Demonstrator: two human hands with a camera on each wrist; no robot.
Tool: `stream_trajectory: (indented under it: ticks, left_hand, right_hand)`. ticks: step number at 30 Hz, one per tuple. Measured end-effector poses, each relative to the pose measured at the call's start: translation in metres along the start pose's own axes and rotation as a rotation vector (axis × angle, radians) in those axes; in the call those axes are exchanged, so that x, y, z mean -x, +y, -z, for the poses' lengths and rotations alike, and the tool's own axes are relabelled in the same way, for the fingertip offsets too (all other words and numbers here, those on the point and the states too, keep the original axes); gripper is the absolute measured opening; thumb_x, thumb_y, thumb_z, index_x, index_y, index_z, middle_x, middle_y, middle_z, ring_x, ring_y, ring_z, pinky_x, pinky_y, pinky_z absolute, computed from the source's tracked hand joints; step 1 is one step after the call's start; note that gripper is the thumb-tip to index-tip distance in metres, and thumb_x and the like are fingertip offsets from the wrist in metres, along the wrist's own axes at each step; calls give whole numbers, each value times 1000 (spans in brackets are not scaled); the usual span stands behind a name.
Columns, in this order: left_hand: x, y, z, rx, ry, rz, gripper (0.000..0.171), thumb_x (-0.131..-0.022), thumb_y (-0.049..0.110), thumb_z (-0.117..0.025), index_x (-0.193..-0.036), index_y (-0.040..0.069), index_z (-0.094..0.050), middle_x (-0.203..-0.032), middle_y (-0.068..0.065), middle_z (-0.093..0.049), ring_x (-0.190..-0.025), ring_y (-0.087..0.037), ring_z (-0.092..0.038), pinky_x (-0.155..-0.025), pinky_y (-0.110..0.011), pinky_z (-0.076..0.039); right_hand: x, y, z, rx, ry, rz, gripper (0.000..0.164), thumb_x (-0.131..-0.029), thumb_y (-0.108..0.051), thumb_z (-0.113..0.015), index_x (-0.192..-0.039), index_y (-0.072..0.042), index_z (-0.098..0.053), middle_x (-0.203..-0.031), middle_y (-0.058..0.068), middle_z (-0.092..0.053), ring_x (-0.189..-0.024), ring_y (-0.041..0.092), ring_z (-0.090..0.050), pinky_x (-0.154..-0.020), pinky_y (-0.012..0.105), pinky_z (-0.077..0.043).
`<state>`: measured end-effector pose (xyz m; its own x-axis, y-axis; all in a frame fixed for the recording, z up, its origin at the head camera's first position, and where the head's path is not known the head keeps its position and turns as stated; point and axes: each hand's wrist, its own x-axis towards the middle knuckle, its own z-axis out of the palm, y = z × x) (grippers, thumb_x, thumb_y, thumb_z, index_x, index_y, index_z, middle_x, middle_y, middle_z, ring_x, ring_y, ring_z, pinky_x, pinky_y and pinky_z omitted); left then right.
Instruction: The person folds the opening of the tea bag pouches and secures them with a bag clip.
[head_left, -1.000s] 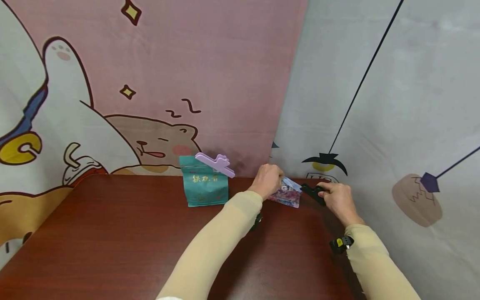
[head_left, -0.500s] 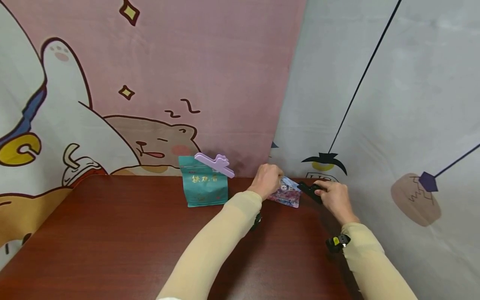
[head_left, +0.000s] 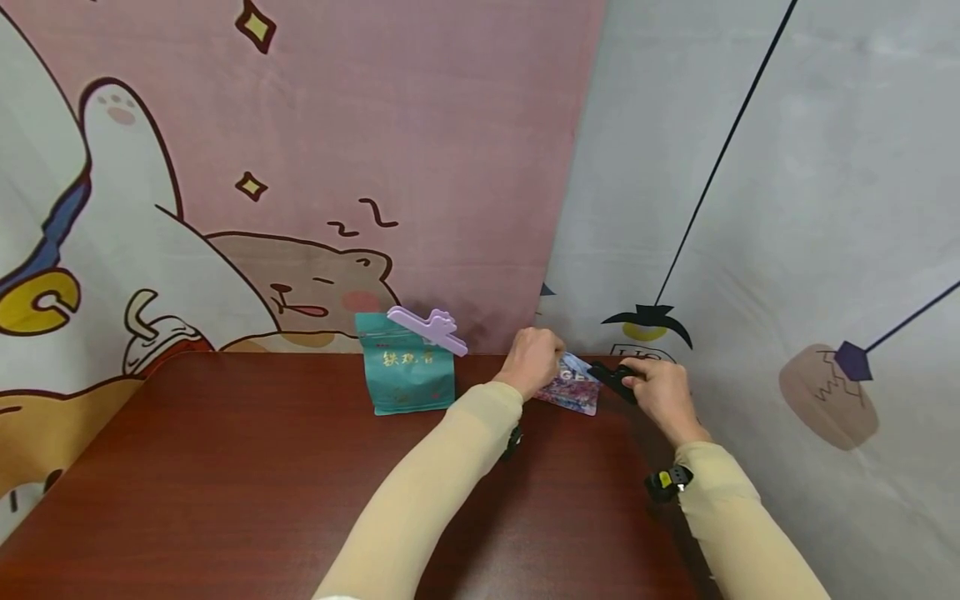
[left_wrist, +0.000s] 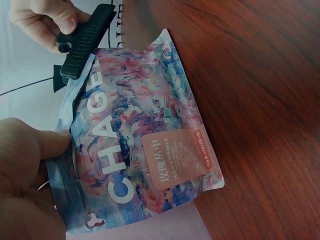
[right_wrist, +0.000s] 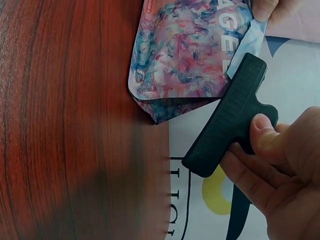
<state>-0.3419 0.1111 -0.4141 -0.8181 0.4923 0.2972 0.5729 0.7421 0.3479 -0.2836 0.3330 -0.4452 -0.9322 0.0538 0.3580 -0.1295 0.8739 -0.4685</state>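
Note:
A colourful printed tea pouch (left_wrist: 135, 130) stands on the table at the back right, its top edge folded over. My left hand (head_left: 531, 363) pinches that folded top between thumb and fingers, as the left wrist view shows. In my right hand (head_left: 663, 398) is a black bag clip (right_wrist: 230, 117), gripped by its handle between thumb and fingers. The clip's long bar overlaps the end of the pouch's folded edge in both wrist views. From the head camera, my left hand covers the left part of the pouch.
Left of the pouch stands a teal tea bag (head_left: 408, 375) with a lilac clip (head_left: 429, 328) slanted across its top corner. A printed cloth backdrop (head_left: 465, 167) rises behind the brown table (head_left: 225, 483) and along its right side.
My right hand has moved left with the black bag clip, bringing it closer over the folded edge of the pouch. My left hand keeps its pinch on the pouch.

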Motion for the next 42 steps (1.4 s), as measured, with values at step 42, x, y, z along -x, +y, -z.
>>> stream_trajectory:
  ticks: [42]
  left_hand:
    - [2,0,1,14,23,-31,51,-92,-7,-55,-56,18,-29,-59,4,-16,-58,-11,-18,-61,-23,-19]
  right_hand:
    - [-6,-24,-6,-32,7,-9,27,-92,9,-66,-117,4,-76,-113,27,-73,-97,39,-70,-64,37,-51]
